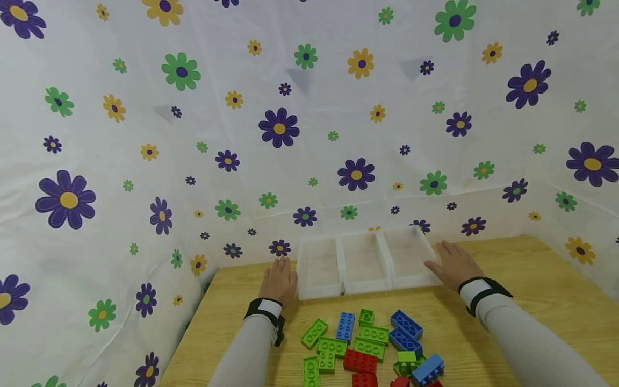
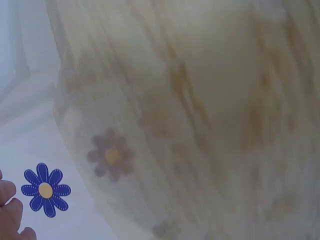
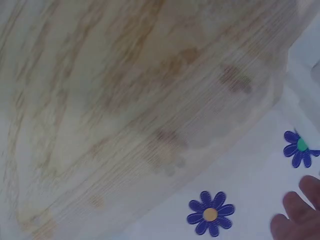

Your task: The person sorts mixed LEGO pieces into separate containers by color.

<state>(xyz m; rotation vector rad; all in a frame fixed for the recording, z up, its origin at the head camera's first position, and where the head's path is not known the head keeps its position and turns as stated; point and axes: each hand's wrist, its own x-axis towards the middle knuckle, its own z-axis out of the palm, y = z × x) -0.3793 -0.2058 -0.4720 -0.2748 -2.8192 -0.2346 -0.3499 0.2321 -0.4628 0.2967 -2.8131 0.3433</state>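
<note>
Three white trays stand side by side in a row at the back of the table. My left hand lies beside the left tray's outer side, its fingers pointing to the back wall. At the other end, my right hand is by the right tray's outer side, thumb at the tray and the other fingers extended. Neither hand grips anything. Fingertips of the left hand show at the left edge of its wrist view, and those of the right hand at the lower right of its own.
Toy building bricks lie in front of the trays: several green bricks, blue bricks and red bricks, one blue brick near the front. A flower-patterned sheet hangs behind the wooden table and along its sides.
</note>
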